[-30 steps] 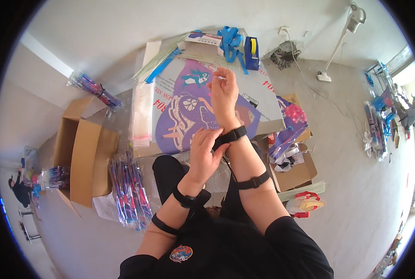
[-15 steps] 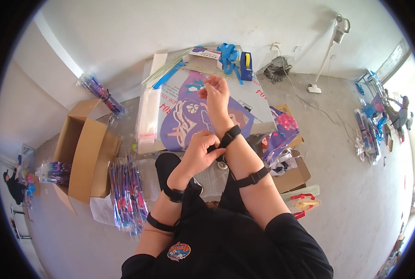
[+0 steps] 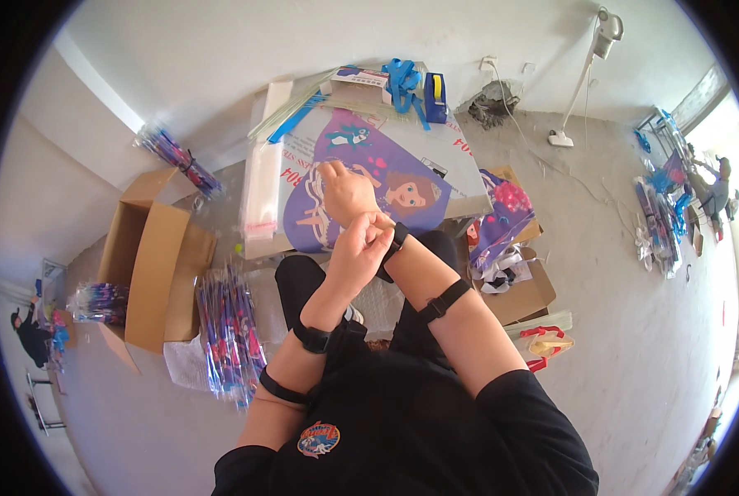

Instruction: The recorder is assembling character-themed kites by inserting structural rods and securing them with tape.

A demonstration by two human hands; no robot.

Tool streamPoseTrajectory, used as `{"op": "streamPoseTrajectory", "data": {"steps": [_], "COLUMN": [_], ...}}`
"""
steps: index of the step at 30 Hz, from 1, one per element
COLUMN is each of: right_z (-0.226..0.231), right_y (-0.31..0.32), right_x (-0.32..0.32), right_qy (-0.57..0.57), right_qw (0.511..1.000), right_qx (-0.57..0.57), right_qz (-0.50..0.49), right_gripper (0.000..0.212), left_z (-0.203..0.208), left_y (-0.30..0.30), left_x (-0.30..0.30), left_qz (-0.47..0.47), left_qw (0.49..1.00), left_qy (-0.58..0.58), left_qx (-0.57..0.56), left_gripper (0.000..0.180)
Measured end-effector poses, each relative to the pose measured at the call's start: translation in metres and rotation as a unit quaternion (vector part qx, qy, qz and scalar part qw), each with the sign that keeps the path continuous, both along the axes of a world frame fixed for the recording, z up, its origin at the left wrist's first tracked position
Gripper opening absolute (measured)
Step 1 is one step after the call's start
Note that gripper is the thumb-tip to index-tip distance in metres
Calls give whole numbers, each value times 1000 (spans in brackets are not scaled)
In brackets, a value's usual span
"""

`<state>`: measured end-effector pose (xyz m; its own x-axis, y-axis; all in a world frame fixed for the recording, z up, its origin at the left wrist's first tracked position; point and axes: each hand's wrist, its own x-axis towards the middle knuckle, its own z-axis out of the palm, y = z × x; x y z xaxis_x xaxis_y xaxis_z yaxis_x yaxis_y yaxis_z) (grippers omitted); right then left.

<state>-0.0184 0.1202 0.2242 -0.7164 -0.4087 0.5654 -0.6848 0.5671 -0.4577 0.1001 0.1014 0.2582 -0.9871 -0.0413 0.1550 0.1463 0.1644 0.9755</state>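
Observation:
My left hand [image 3: 358, 252] is closed at my right wrist, its thumb and fingers on the black wrist strap [image 3: 396, 239] there. Palm down, my right hand [image 3: 348, 195] hangs with loosely curled fingers above a purple printed sheet [image 3: 386, 183]. I see nothing held in it. The sheet is roughly triangular, shows a cartoon figure and lies flat on the grey-topped work table [image 3: 462, 178]. Black bands also circle both my forearms.
Clear plastic sleeves [image 3: 258, 198], thin pale rods, blue ribbon [image 3: 402, 83] and a blue tape dispenser [image 3: 435, 99] lie on the table. Left are an open carton [image 3: 156, 277] and wrapped purple bundles [image 3: 227, 331]; right, another carton [image 3: 528, 293]. A stick vacuum [image 3: 584, 83] leans on the wall.
My right hand has come down and nearer, turning palm down over the sheet. My left hand has shifted up and right along with the wrist, still at the strap.

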Motion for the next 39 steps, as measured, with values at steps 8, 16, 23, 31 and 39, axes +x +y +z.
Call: {"op": "streamPoseTrajectory", "data": {"steps": [8,16,23,31,39], "right_z": [-23,-64,-51,-66,-55], "right_y": [-2,18,23,34,26], "right_x": [25,-14,-36,-39,-19], "right_qy": [2,-158,-513,-469,-175], "right_qw": [966,982,761,761,984], "right_qx": [249,60,-391,-428,9], "right_qz": [72,-90,-66,-130,36], "right_gripper": [26,18,22,22,28], "left_z": [-35,-38,-47,-49,-50], "left_y": [21,20,-6,9,1], "left_x": [-35,-2,7,10,5], "left_qz": [-38,-56,-23,-92,-45], "left_qw": [982,998,997,993,998], "left_qy": [8,-32,-69,-66,-22], "left_qx": [-186,29,35,29,-29], "left_gripper": [26,24,15,9,10]}}
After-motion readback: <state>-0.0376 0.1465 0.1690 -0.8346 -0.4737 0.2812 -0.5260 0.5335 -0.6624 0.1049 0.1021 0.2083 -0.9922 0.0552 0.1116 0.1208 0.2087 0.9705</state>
